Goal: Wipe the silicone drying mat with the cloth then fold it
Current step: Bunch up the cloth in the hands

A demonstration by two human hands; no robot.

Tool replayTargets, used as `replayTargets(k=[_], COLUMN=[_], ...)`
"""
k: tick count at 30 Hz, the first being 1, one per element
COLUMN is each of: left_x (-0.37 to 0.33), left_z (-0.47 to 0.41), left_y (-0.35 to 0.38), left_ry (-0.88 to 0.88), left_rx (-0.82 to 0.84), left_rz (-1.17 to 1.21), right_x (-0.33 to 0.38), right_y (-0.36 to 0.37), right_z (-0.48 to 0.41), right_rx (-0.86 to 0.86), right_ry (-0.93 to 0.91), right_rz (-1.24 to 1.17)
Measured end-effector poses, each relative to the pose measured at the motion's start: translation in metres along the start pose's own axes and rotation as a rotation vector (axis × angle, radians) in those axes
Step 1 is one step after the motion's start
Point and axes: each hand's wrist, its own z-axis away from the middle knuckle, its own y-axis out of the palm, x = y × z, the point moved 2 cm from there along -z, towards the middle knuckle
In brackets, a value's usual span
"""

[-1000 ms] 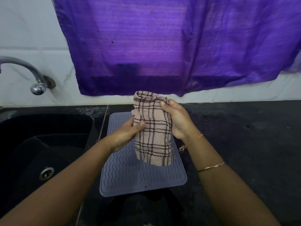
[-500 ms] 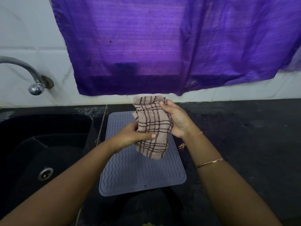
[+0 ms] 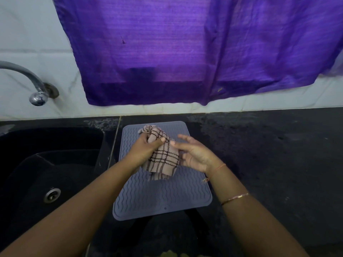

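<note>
A grey silicone drying mat [image 3: 152, 199] with wavy ridges lies flat on the dark counter beside the sink. Above its far half I hold a beige checked cloth [image 3: 163, 160], bunched up. My left hand [image 3: 144, 149] grips the cloth's upper part, fingers and thumb curled round it. My right hand [image 3: 194, 154] is at the cloth's right side with fingers spread and fairly straight, palm toward the cloth. The cloth's lower end hangs just over the mat.
A black sink [image 3: 46, 173] with a metal drain [image 3: 52, 195] lies to the left, a chrome tap [image 3: 37, 97] above it. A purple curtain [image 3: 185, 52] hangs on the white tiled wall. Dark countertop [image 3: 269, 154] stretches to the right.
The cloth went from hanging long to bunched and lower over the mat. My left hand took over the grip; my right hand let go and its fingers spread.
</note>
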Motion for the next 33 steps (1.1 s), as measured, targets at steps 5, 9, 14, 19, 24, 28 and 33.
replayTargets(k=[5, 9, 14, 19, 24, 28, 33], left_x=[0.004, 0.009, 0.011, 0.016, 0.033, 0.036, 0.02], left_z=[-0.005, -0.006, -0.012, -0.015, -0.016, -0.024, -0.033], left_y=[-0.001, 0.012, 0.01, 0.02, 0.057, 0.085, 0.113], left_ry=[-0.117, -0.016, 0.115, 0.094, -0.11, -0.168, -0.039], left_rx=[-0.036, 0.029, -0.055, 0.06, 0.186, 0.207, 0.328], left_rz=[-0.199, -0.563, -0.673, -0.256, 0.056, -0.063, -0.043], right_x=[-0.004, -0.007, -0.011, -0.023, -0.035, -0.036, -0.018], right_y=[-0.001, -0.009, -0.02, -0.038, -0.057, -0.082, -0.122], right_z=[-0.002, -0.003, -0.002, 0.0, -0.005, -0.007, -0.006], right_rx=[-0.091, -0.184, -0.207, -0.143, -0.289, -0.33, -0.54], right_ry=[-0.08, -0.139, -0.215, -0.265, -0.198, -0.102, -0.171], right_rz=[0.365, 0.65, 0.556, 0.04, -0.029, -0.031, -0.074])
